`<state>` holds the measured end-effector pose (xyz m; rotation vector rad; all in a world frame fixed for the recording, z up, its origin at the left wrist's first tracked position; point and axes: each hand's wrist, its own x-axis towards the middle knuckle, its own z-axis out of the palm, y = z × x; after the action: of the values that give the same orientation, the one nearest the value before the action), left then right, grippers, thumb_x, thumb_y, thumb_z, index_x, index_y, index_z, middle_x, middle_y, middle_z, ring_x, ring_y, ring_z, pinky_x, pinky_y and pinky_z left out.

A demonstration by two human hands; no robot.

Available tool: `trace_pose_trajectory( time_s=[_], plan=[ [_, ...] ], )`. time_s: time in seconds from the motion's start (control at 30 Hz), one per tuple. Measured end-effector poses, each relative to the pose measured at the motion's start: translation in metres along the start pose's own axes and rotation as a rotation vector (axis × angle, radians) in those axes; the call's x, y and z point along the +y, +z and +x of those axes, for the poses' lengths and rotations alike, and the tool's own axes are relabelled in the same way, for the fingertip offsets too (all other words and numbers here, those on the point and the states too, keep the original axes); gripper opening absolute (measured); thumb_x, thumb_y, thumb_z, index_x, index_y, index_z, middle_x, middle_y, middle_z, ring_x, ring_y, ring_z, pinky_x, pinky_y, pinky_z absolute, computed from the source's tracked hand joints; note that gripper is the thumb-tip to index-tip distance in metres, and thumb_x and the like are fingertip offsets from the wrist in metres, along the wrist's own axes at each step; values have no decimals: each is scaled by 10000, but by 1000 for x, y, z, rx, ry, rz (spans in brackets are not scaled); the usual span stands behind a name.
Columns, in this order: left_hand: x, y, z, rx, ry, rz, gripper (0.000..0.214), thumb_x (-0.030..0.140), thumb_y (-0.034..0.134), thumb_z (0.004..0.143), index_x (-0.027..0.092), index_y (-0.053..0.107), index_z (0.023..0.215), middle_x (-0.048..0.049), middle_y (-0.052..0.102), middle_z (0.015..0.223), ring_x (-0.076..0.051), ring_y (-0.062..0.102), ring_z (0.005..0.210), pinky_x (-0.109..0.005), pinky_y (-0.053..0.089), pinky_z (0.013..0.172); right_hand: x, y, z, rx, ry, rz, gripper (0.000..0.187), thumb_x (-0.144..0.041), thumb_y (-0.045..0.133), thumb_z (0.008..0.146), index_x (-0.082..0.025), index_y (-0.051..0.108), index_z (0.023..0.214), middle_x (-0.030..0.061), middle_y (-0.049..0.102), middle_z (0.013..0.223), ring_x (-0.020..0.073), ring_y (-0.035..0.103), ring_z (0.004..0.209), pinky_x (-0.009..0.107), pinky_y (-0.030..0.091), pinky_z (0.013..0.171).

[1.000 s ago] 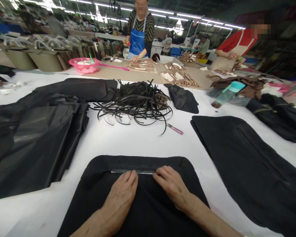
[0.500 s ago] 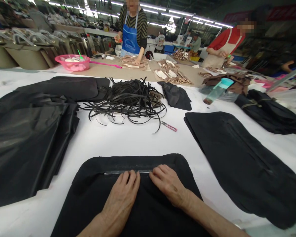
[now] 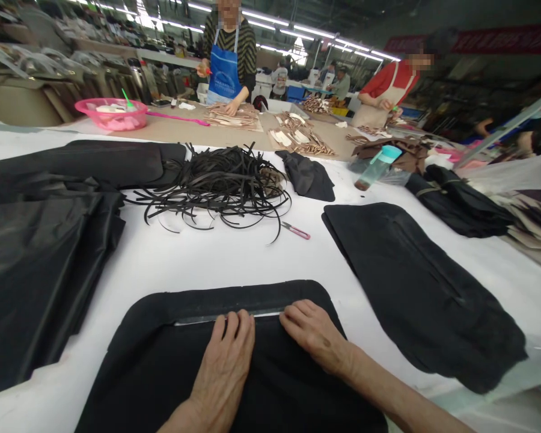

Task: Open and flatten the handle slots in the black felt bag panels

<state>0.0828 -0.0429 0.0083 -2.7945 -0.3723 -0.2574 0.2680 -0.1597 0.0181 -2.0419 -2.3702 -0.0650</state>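
A black fabric panel [image 3: 162, 361] with rounded corners lies flat on the white table in front of me. A thin shiny strip [image 3: 198, 319] runs across it near its far edge. My left hand [image 3: 225, 364] lies palm down on the panel, fingers together and stretched out, tips at the strip. My right hand [image 3: 313, 334] rests beside it, fingers bent down and pressed on the fabric at the strip's right end. Neither hand lifts anything.
Stacked black panels [image 3: 415, 282] lie at right, shiny black sheets [image 3: 36, 240] at left. A tangle of black strips [image 3: 216, 183] and pink-handled snips [image 3: 296, 230] sit mid-table, a teal-capped bottle [image 3: 375, 167] beyond. Two people in aprons work at the far tan table by a pink basin [image 3: 110, 114].
The view has swung to the right, showing more of the right side. Both hands stay pressed along the strip; my right hand has slid slightly right.
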Motion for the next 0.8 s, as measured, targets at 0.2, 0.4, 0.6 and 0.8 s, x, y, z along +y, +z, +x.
trace_pose_trajectory(
  time_s=[0.2, 0.4, 0.6, 0.8],
  plan=[
    [8, 9, 6, 3, 148, 5, 372, 99, 426, 778, 34, 612, 1093, -175, 595, 1073, -252, 525, 978, -341, 439, 863, -1, 6, -12, 52, 49, -103, 207, -75, 450, 851, -110, 569, 1017, 78, 556, 868, 203, 456, 739, 343, 379, 647],
    [19, 0, 16, -170, 67, 22, 519, 149, 464, 804, 208, 424, 1317, -147, 609, 989, -273, 567, 857, -398, 476, 713, -1, 6, -30, 67, 207, -29, 220, -59, 462, 843, -115, 565, 1029, 96, 572, 954, 208, 500, 799, 327, 443, 690],
    [27, -14, 32, -307, 71, 101, 637, 74, 419, 803, 342, 299, 1368, -115, 610, 875, -258, 584, 730, -366, 455, 585, -5, -4, -32, 138, 438, 197, 311, -32, 382, 870, -176, 556, 1084, 70, 559, 995, 176, 521, 866, 280, 471, 728],
    [28, -11, 33, -305, 74, 160, 695, 51, 419, 788, 337, 230, 1393, -106, 613, 850, -259, 585, 708, -379, 447, 581, -7, -1, -26, -4, 324, 60, 368, -79, 496, 841, -175, 512, 1196, 82, 564, 999, 228, 495, 862, 368, 482, 730]
  ],
)
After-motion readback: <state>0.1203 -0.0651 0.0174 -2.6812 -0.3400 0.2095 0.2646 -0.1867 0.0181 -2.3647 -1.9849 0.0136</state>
